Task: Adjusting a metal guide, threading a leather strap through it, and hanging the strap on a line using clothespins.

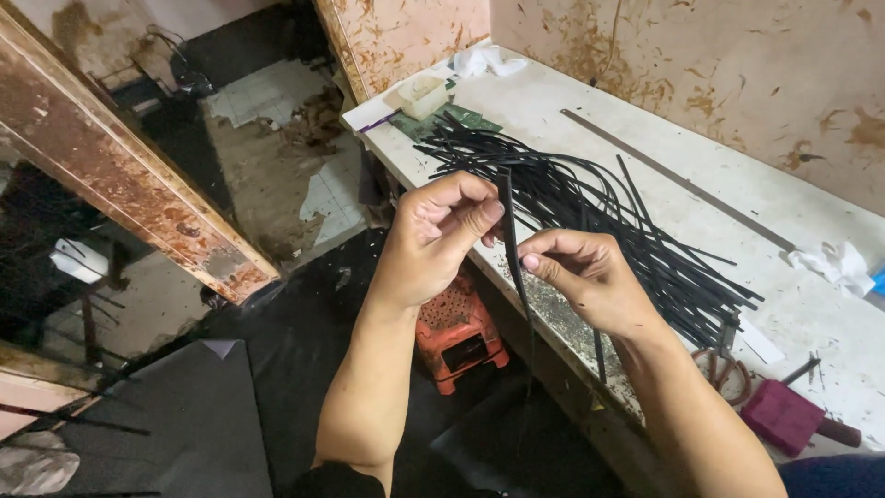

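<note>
My left hand [435,238] and my right hand [590,277] meet in front of the table edge, both pinching one thin black strip [513,242]. The strip runs up past my left thumb and hangs down below my fingers toward the floor. Just behind my hands a large loose pile of similar black strips [590,198] is spread across the white worktable [572,111].
A long metal ruler [678,180] lies beyond the pile. Scissors [728,369], a maroon block [784,415] and white cloth [834,266] sit at the right. A small white tub [422,94] stands at the far corner. An orange plastic stool [458,334] sits under the table.
</note>
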